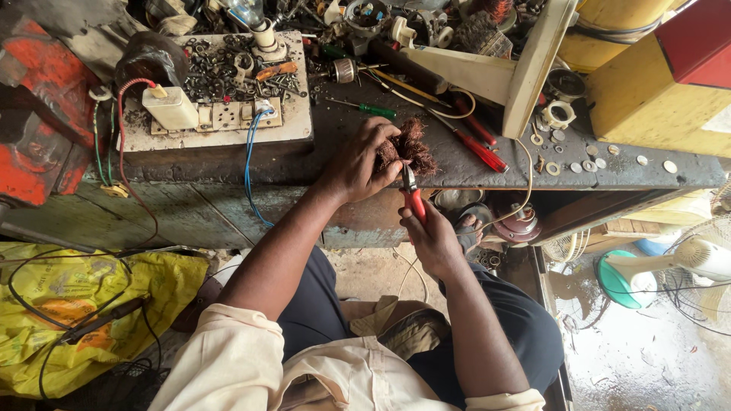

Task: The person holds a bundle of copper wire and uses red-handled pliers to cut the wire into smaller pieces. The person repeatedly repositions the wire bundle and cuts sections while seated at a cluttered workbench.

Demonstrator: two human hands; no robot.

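Copper wire bundle point(410, 148) gripped by left hand point(356, 164), right hand point(434, 236) holding red-handled pliers point(412, 195)

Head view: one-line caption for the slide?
Left hand grips copper winding bundle while right hand applies red-handled pliers at cluttered workbench.

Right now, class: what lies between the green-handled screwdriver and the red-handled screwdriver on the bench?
In the head view, the copper wire bundle lies between green-handled screwdriver and red-handled screwdriver.

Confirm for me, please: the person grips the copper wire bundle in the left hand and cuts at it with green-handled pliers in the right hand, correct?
Not quite: the head view shows the pliers have red handles, not green. The left hand does grip the copper wire bundle, and the right hand holds the pliers at it.
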